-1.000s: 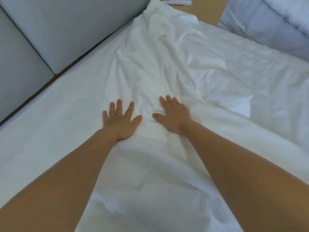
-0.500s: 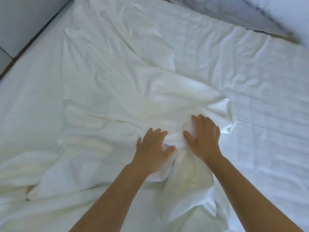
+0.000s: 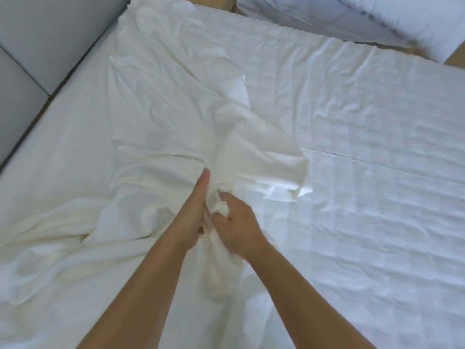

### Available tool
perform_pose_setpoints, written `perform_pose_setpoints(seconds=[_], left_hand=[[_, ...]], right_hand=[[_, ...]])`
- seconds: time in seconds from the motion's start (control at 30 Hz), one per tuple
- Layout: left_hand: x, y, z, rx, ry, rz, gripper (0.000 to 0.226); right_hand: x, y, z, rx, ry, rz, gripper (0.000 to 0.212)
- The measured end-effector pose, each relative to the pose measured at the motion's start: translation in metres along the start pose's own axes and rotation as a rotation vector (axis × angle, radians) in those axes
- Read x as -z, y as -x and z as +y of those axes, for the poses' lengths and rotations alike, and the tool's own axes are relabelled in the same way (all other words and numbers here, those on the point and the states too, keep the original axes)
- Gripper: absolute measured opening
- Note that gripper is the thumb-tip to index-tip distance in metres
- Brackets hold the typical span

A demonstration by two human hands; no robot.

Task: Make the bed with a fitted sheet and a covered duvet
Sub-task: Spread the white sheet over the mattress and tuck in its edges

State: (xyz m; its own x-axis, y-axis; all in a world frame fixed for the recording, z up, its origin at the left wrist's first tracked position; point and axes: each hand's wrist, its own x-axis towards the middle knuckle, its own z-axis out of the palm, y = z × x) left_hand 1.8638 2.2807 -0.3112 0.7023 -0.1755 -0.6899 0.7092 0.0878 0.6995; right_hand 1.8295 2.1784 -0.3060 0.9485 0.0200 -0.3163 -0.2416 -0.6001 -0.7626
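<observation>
Left hand (image 3: 192, 217), right hand (image 3: 237, 222): I held fingers clenched round bunched loose sheet (image 3: 176, 109) on bed (image 3: 377, 197).

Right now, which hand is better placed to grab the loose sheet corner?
Right, probably: the right hand lies nearer the corner; the left hand sits on the far side of the bunched sheet.

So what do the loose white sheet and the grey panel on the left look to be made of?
The loose sheet looks like thin woven fabric, possibly cotton, matte: it creases sharply and bunches small where the left hand and right hand grip it. The grey panel looks like padded upholstery, smooth and matte, with a recessed seam; fabric or faux leather cannot be told.
</observation>
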Motion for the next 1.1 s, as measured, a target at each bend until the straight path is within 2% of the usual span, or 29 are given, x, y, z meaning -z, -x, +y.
perform_pose_setpoints(seconds=[0.07, 0.1, 0.17, 0.23, 0.27, 0.33, 0.37, 0.4, 0.47, 0.5, 0.53, 0.6, 0.63, 0.67, 0.73, 0.83, 0.9, 0.93, 0.97, 1.07, 1.1], left_hand=[[0.047, 0.018, 0.020, -0.089, -0.087, 0.070, 0.068], [0.069, 0.028, 0.023, -0.115, -0.218, 0.091, 0.060], [0.105, 0.048, 0.016, -0.103, -0.495, 0.141, 0.045], [0.137, 0.064, -0.005, -0.047, -0.569, 0.231, 0.036], [0.152, 0.072, -0.016, -0.016, -0.519, 0.271, 0.036], [0.177, 0.086, -0.033, 0.015, -0.360, 0.303, 0.042], [0.187, 0.090, -0.041, 0.035, -0.302, 0.292, 0.045], [0.197, 0.094, -0.048, 0.055, -0.264, 0.277, 0.045], [0.211, 0.100, -0.060, 0.098, -0.176, 0.267, 0.040], [0.216, 0.103, -0.065, 0.111, -0.131, 0.274, 0.039], [0.221, 0.105, -0.068, 0.113, -0.099, 0.290, 0.038], [0.230, 0.109, -0.069, 0.110, -0.081, 0.362, 0.035], [0.235, 0.113, -0.066, 0.109, -0.059, 0.417, 0.033], [0.242, 0.121, -0.062, 0.098, -0.005, 0.467, 0.031], [0.261, 0.142, -0.051, 0.000, 0.156, 0.471, 0.035], [0.291, 0.176, -0.046, -0.186, 0.291, 0.296, 0.055], [0.305, 0.186, -0.052, -0.219, 0.332, 0.314, 0.056], [0.310, 0.184, -0.058, -0.204, 0.340, 0.371, 0.052], [0.313, 0.179, -0.065, -0.167, 0.338, 0.438, 0.046], [0.306, 0.159, -0.082, -0.052, 0.291, 0.482, 0.042], [0.297, 0.151, -0.088, -0.039, 0.269, 0.469, 0.047]], right_hand=[[-0.039, 0.034, -0.036, 0.231, 0.103, -0.205, 0.037], [-0.057, 0.052, -0.049, 0.279, 0.121, -0.315, 0.037], [-0.087, 0.081, -0.061, 0.273, 0.080, -0.509, 0.038], [-0.108, 0.101, -0.053, 0.129, -0.031, -0.550, 0.042], [-0.112, 0.105, -0.047, 0.024, -0.108, -0.456, 0.041], [-0.111, 0.098, -0.030, -0.172, -0.241, -0.041, 0.036], [-0.108, 0.089, -0.022, -0.260, -0.292, 0.157, 0.043], [-0.105, 0.078, -0.018, -0.363, -0.352, 0.271, 0.061], [-0.099, 0.054, -0.018, -0.627, -0.488, 0.234, 0.096], [-0.099, 0.045, -0.023, -0.692, -0.541, 0.160, 0.097], [-0.103, 0.039, -0.031, -0.671, -0.575, 0.083, 0.084], [-0.119, 0.032, -0.061, -0.444, -0.553, 0.046, 0.044], [-0.130, 0.032, -0.084, -0.308, -0.541, 0.059, 0.034], [-0.144, 0.033, -0.110, -0.187, -0.551, 0.055, 0.033], [-0.177, 0.035, -0.165, -0.009, -0.607, -0.101, 0.042], [-0.227, 0.046, -0.231, 0.053, -0.677, -0.559, 0.060], [-0.250, 0.050, -0.247, 0.049, -0.625, -0.771, 0.065], [-0.258, 0.051, -0.245, 0.071, -0.598, -0.772, 0.067], [-0.260, 0.051, -0.238, 0.107, -0.568, -0.689, 0.067], [-0.246, 0.040, -0.179, 0.152, -0.294, -0.155, 0.059], [-0.235, 0.035, -0.150, 0.109, -0.123, -0.069, 0.060]])
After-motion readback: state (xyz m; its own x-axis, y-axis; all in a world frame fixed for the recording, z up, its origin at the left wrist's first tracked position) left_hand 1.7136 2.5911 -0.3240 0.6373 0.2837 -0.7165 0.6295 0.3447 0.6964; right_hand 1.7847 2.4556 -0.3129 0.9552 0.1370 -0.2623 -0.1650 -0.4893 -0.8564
